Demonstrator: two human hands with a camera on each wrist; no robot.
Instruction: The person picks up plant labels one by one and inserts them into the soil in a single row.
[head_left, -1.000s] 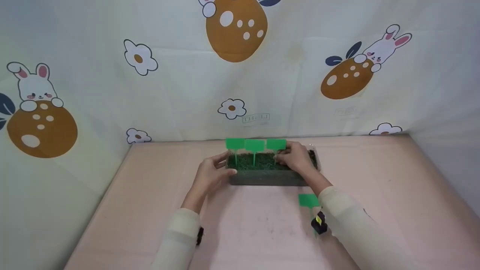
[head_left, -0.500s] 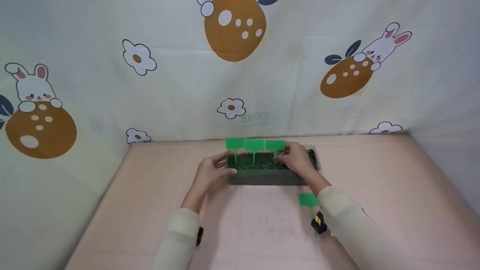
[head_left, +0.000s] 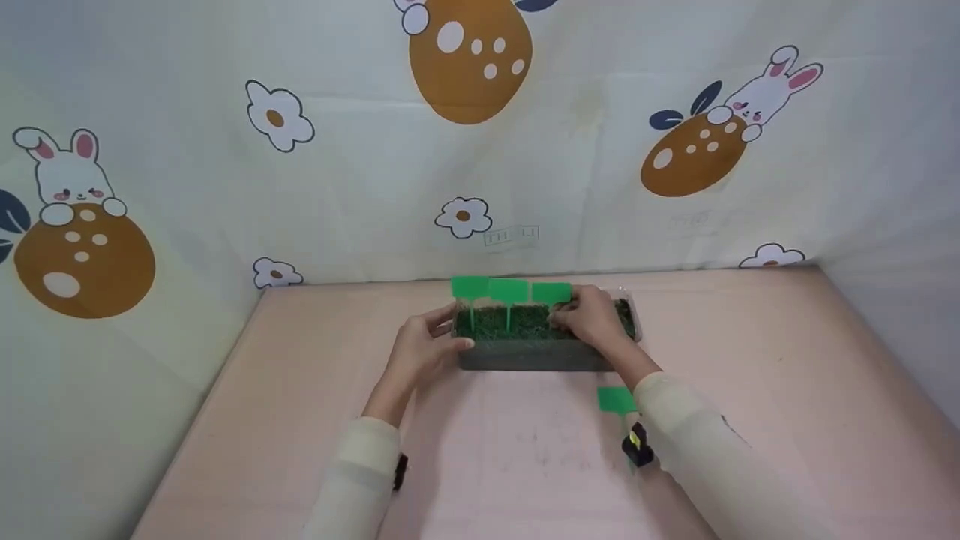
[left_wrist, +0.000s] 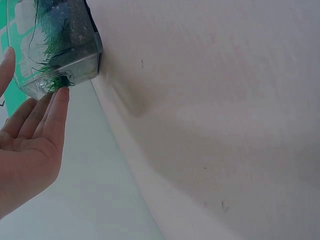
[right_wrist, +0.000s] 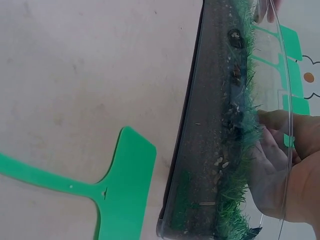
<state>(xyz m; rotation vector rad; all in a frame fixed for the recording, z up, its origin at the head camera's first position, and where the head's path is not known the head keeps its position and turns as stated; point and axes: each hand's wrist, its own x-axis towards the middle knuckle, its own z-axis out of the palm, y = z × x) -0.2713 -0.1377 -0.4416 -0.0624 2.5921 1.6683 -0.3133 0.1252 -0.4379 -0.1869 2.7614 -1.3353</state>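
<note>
In the head view a clear planter box [head_left: 536, 356] of soil and grass stands near the table's back edge. Two green T-shaped plant labels, the left one [head_left: 471, 288] and the middle one [head_left: 509, 290], stand upright in the grass. My left hand [head_left: 421, 346] grips the box's left end, thumb at the front corner, fingers behind. With its fingertips my right hand [head_left: 592, 315] pinches the stem of a third plant label [head_left: 552, 292] low down by the grass. In the right wrist view that hand [right_wrist: 295, 160] shows partly through the clear wall.
Another green plant label [head_left: 616, 400] lies on the table in front of the box, its stem partly covered by the right wrist camera [head_left: 637, 445]. Behind the pink tabletop [head_left: 750, 352] hangs a cloth [head_left: 360, 195] printed with rabbits and flowers.
The head of the third plant label sits slightly lower than one second ago. Both hands stay almost where they were, and the box has not visibly moved.
</note>
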